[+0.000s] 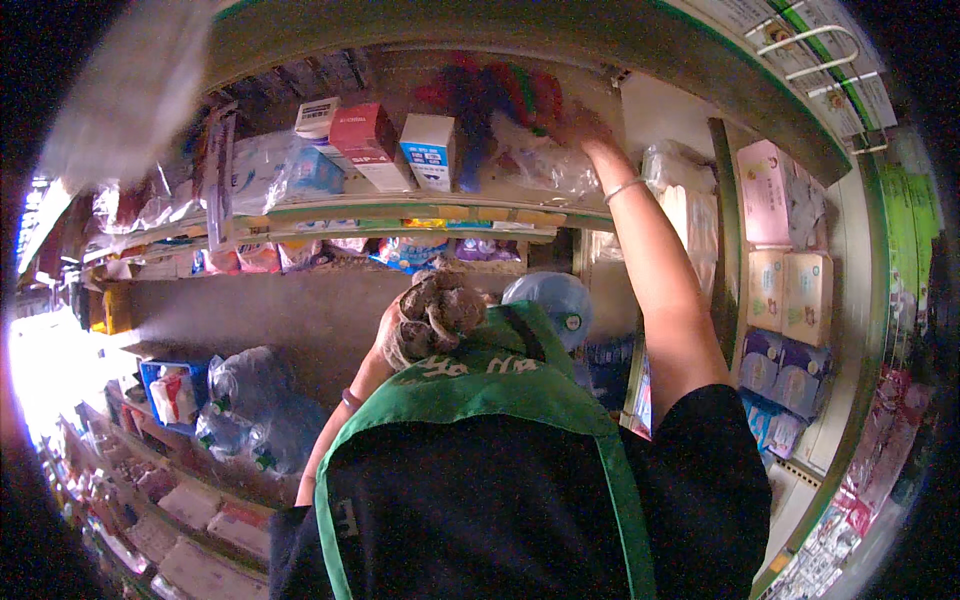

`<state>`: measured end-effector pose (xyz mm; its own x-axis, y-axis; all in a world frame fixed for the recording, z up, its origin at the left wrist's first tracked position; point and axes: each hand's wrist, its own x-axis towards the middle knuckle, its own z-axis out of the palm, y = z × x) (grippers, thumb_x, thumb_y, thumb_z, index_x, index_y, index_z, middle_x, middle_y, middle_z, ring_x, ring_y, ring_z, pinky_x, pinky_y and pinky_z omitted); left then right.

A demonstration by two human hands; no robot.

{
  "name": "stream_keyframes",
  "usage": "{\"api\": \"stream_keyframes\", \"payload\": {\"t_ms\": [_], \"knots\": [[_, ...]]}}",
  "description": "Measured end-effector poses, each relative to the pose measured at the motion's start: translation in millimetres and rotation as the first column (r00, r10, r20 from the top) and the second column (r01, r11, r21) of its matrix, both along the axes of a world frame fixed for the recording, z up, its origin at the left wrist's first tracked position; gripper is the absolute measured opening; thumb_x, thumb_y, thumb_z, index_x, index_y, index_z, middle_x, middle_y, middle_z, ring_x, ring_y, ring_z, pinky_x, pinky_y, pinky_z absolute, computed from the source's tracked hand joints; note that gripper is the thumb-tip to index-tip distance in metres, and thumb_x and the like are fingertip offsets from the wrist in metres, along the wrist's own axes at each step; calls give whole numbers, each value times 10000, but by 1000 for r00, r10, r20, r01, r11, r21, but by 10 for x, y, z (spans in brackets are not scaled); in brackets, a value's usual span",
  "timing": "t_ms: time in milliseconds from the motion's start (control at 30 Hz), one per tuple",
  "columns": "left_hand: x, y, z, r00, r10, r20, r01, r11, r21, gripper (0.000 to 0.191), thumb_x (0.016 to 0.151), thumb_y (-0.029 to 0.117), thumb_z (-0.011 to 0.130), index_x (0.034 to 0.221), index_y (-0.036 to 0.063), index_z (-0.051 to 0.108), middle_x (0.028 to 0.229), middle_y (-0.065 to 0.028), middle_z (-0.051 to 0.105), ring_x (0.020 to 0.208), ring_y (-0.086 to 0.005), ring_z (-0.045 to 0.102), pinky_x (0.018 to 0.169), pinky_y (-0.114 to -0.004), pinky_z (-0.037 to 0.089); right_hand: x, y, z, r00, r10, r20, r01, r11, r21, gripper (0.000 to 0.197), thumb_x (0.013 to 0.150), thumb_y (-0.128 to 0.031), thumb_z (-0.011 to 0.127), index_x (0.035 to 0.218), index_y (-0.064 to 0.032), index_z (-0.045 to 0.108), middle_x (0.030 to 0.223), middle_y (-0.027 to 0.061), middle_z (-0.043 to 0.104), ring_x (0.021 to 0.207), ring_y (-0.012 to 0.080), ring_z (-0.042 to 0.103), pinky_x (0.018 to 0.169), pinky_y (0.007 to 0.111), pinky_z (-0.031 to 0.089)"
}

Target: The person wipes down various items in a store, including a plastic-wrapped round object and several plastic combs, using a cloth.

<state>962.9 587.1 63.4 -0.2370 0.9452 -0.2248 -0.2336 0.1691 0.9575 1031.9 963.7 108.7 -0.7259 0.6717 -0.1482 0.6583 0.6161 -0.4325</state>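
My left hand [390,330] is closed around a bunched grey-brown rag [439,304] in front of my chest. My right arm is stretched up and forward. At its end my right hand [583,126] reaches into a dim shelf, above a clear plastic bag [551,161]. Beside the fingers is a dark, blurred bundle with red, blue and green parts [517,90]. Blur and shadow hide whether the fingers grip it. Left of the bundle, on the same shelf, stand a white-and-blue box [429,154] and a red-and-white box [371,146].
The shelf's front edge [420,214] runs below my right hand. Colourful packets [409,251] lie one level down. Packaged goods [784,292] are stacked at the right. Large water bottles [251,420] stand on the floor at the left. A pale blurred sheet [135,90] hangs at the upper left.
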Motion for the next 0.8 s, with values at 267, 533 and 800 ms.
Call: {"api": "stream_keyframes", "payload": {"t_ms": [267, 533, 800], "knots": [[126, 38, 395, 907, 150, -392, -114, 987, 115, 290, 795, 87, 510, 1079, 31, 502, 1040, -103, 550, 927, -222, 538, 790, -301, 447, -392, -465, 179, 934, 266, -237, -159, 907, 390, 838, 583, -519, 686, 1252, -132, 363, 1216, 126, 439, 1016, 336, 505, 881, 391, 402], [136, 115, 58, 978, 198, -67, -196, 980, 26, 351, 701, 110, 636, 1036, 55, 546, 1039, -101, 556, 941, -224, 534, 828, -305, 426, -448, -161, -235, 939, 310, -153, -203, 853, 481, 1071, 499, -457, 768, 1314, -116, 162, 1291, 142, 325, 1177, 295, 366, 919, 399, 374], [27, 47, -95, 831, 50, -554, -53, 999, 11, 495, 670, 108, 657, 1136, 56, 495, 1092, -61, 556, 979, -192, 540, 854, -266, 423, -735, -716, -86, 955, -245, 165, 205, 951, 230, 1172, 556, -737, 556, 1362, -94, -1, 1348, 329, 67, 1177, 566, 165, 892, 611, 282]]}}
